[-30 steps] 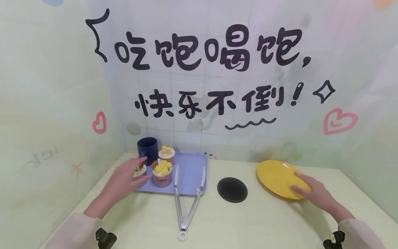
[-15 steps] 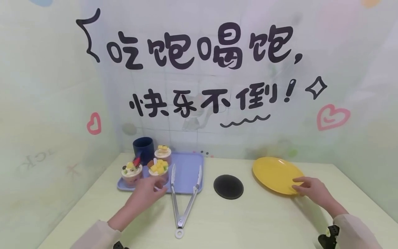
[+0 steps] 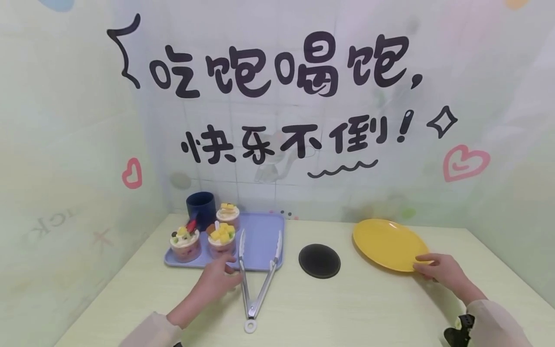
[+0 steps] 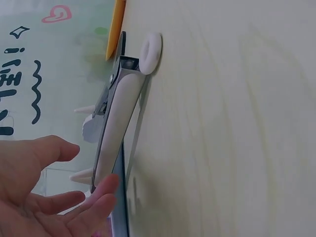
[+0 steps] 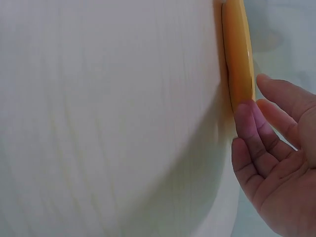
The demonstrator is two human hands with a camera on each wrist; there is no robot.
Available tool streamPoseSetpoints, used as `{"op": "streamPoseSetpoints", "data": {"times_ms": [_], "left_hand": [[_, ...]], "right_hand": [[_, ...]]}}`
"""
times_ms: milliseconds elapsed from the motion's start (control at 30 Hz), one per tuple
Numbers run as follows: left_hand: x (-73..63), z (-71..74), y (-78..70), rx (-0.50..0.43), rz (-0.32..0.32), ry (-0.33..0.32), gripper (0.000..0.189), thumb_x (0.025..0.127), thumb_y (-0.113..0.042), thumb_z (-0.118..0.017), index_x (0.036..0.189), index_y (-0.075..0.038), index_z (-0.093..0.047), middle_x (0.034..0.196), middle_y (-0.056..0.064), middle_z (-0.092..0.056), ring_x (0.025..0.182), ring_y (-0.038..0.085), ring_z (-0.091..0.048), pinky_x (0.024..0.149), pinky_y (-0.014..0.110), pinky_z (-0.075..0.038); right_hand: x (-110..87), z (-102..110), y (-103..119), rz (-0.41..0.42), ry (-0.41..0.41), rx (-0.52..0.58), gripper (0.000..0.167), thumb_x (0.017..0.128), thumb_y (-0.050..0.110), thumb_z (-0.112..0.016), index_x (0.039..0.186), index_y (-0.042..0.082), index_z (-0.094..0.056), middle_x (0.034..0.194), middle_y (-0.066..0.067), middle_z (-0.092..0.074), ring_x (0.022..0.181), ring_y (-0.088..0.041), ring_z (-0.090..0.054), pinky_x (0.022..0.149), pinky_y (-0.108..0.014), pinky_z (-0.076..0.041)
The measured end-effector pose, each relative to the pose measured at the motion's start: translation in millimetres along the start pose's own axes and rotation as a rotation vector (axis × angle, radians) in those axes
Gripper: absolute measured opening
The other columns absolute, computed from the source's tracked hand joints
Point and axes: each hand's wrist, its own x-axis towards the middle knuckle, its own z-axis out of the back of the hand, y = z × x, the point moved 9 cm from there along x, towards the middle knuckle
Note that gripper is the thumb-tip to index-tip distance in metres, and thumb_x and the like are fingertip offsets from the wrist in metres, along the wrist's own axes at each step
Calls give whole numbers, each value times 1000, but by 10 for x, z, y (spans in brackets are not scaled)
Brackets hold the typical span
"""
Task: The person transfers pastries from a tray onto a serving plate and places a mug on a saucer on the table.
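My left hand [image 3: 216, 279] is beside the left arm of the metal tongs [image 3: 257, 303], its fingers loosely bent and holding nothing. In the left wrist view the fingertips [image 4: 106, 197] overlap the near arm of the tongs, which stand spread with white tips and a ring end. At the right, a yellow oval plate [image 3: 386, 243] lies flat on the table. My right hand [image 3: 446, 274] holds the plate's near right rim between thumb and fingers. The right wrist view shows fingertips [image 5: 247, 116] at the plate's edge, with another digit on its other side.
A lavender tray [image 3: 262, 241] carries three dessert cups, the front one [image 3: 185, 251] topped with fruit, and a navy mug [image 3: 201, 208]. The tongs' tips overlap its right part. A round black coaster [image 3: 319, 260] lies between tray and plate. Printed walls enclose the table.
My left hand has come from the left dessert cup rightward and down to the tongs. My right hand has shifted from over the plate to its near right rim.
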Motion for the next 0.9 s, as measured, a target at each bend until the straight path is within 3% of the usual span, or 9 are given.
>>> {"op": "streamPoseSetpoints", "data": {"times_ms": [133,433,667,900], "left_hand": [[-2,-78,23,-46,17,9,52,74,-8,-72,118,10,-49,89,19,-61,68,22,-61,57,33,-50],[12,-150,-29,-55,21,26,51,76,-12,-72,118,8,-49,92,17,-60,74,23,-58,57,30,-49],[28,-207,-16,-75,63,48,56,77,-15,-72,120,8,-44,94,19,-57,77,24,-57,57,32,-49],[24,-284,-30,-84,76,23,69,75,-22,-75,121,10,-36,99,23,-53,90,32,-52,74,42,-46]], "right_hand": [[-16,-9,-55,-25,2,56,51,82,20,-69,112,-18,-52,72,-6,-65,62,-13,-57,54,-25,-46],[5,-15,-176,-101,19,144,58,80,25,-71,113,-19,-52,78,-10,-68,67,-9,-61,58,-24,-48],[9,-11,-178,-103,22,163,57,80,23,-71,112,-19,-52,80,-11,-69,68,-10,-62,60,-24,-49],[6,-18,-182,-114,29,166,60,79,25,-72,114,-20,-51,82,-13,-68,71,-12,-63,61,-24,-50]]}}
